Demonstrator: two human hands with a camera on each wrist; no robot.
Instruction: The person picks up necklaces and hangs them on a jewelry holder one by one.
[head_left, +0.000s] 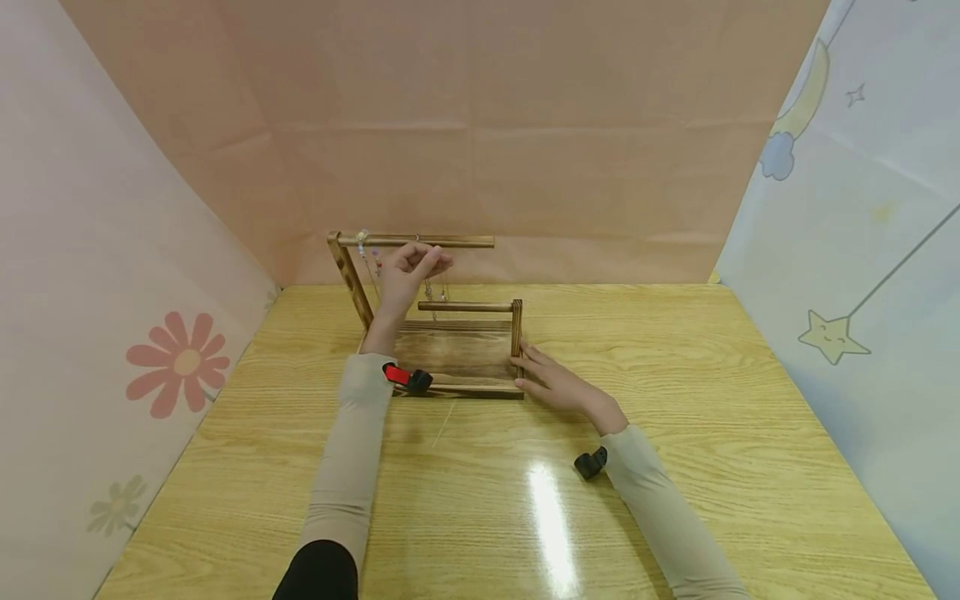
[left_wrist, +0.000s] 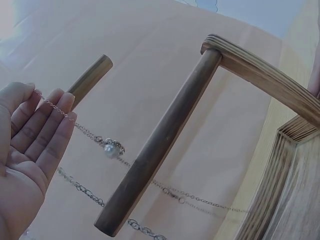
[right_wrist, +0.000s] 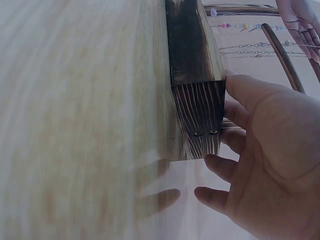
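A brown wooden jewelry stand (head_left: 457,392) has a tray base, a taller upper bar (head_left: 476,242) and a lower bar (head_left: 468,307). My left hand (head_left: 401,279) is up by the upper bar, thumb and forefinger pinching the fine chain of a necklace (left_wrist: 112,150) with a pearl pendant. Its other fingers are extended, and the chain runs down past the lower bar. Beside it hangs a thicker silver chain (left_wrist: 87,192). My right hand (head_left: 558,387) rests against the right end of the stand, its fingers spread along the wood and touching the base's end.
More bead jewelry (head_left: 362,240) hangs at the left end of the upper bar. The stand sits on a wood-grain table (head_left: 675,417), with a peach backdrop (head_left: 480,125) behind it and patterned cloths at both sides.
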